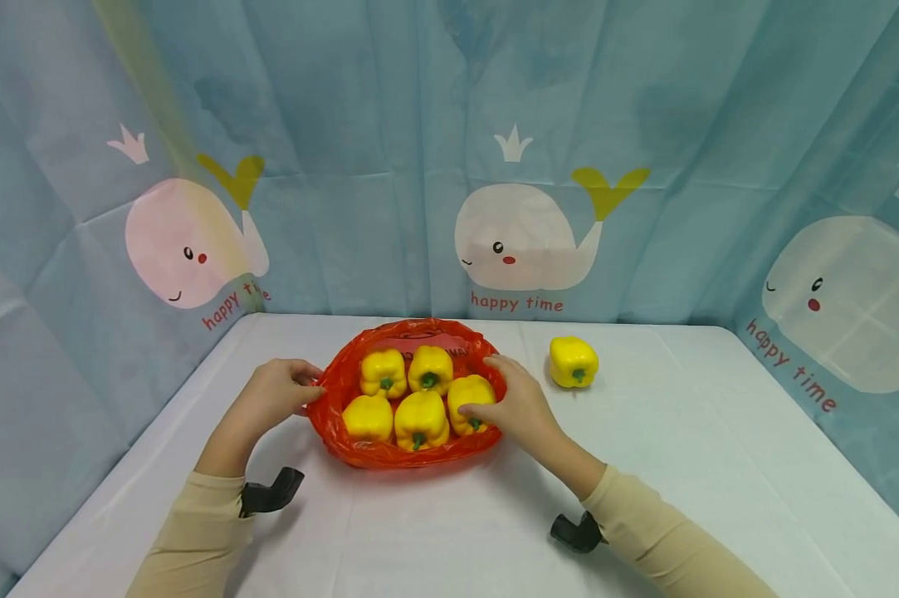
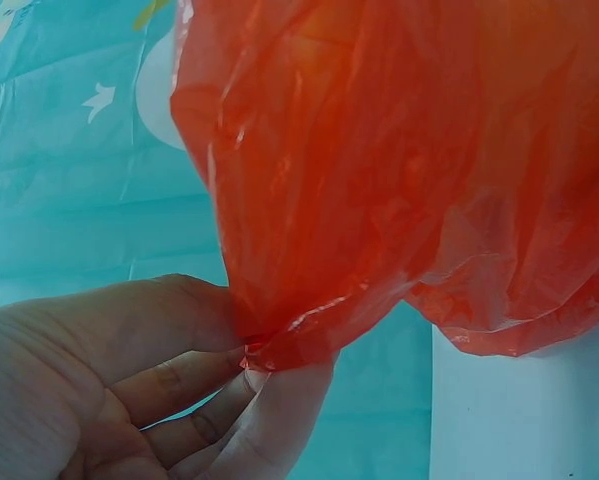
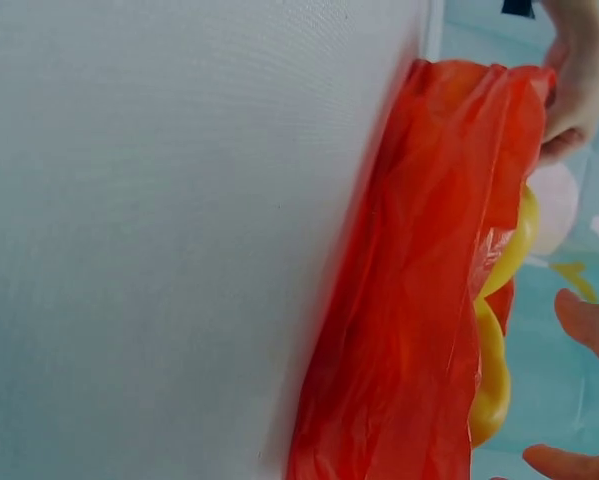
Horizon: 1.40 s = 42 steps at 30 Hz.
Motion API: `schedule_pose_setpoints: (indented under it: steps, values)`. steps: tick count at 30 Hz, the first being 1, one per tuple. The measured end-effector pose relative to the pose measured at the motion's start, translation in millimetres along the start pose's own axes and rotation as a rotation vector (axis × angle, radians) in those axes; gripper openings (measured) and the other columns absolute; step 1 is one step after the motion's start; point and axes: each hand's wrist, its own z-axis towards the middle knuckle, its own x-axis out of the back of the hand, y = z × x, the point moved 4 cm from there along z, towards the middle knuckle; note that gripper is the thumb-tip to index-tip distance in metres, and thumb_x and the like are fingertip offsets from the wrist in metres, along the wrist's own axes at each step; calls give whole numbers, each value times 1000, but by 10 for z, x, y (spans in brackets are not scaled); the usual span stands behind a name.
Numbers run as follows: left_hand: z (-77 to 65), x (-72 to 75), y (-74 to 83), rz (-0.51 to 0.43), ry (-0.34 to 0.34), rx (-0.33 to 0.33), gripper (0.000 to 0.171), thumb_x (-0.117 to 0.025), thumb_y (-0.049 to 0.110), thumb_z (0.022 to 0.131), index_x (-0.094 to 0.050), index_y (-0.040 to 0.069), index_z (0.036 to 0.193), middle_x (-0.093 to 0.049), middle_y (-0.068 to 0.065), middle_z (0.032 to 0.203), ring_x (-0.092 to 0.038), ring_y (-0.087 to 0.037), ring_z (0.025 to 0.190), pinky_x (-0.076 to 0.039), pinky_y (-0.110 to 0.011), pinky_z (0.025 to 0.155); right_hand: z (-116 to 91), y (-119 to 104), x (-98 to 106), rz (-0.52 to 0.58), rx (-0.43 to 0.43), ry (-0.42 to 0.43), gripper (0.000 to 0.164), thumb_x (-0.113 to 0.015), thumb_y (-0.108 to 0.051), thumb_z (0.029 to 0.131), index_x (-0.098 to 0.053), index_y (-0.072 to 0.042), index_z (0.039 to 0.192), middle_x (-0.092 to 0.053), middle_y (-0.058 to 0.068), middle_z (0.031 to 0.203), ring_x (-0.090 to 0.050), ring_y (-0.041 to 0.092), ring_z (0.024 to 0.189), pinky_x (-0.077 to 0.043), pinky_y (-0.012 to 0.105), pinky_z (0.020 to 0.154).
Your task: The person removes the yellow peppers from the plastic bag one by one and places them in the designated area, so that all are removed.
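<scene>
A red plastic bag (image 1: 404, 457) with its mouth spread wide stands on the table and holds several yellow bell peppers (image 1: 422, 417). My left hand (image 1: 266, 397) pinches the bag's left edge between thumb and fingers; the left wrist view shows the gathered red plastic (image 2: 299, 335) in that grip. At the bag's right side is my right hand (image 1: 525, 409), thumb and fingers spread apart over the rightmost yellow bell pepper (image 1: 466, 390). In the right wrist view its fingertips (image 3: 591, 325) stand apart with nothing between them. Whether the right hand touches that pepper is unclear.
One more yellow bell pepper (image 1: 573, 362) lies on the white table (image 1: 681, 465), to the right of the bag. A blue curtain (image 1: 359, 166) with whale prints hangs behind the table and along its sides.
</scene>
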Motion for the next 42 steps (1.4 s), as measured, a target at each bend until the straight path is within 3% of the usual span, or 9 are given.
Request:
schedule_pose_setpoints:
  steps: [19,42]
  values:
    - [-4,-2,8,2,-2,2,38,-64,16,94,-62,-6,125,-68,-21,105,-66,-19,80,-62,-40,80,24,7,-138,-56,27,-27,72,-86,-26,75,-56,-2,136,-57,14,140,-53,33,129,-46,52,109]
    - [-20,13,25,4,0,-7,38,-64,15,94,-61,-8,125,-68,-22,105,-67,-19,81,-63,-40,79,48,37,-225,-120,-47,-56,75,-87,-27,75,-54,3,135,-61,17,132,-59,32,117,-53,50,101]
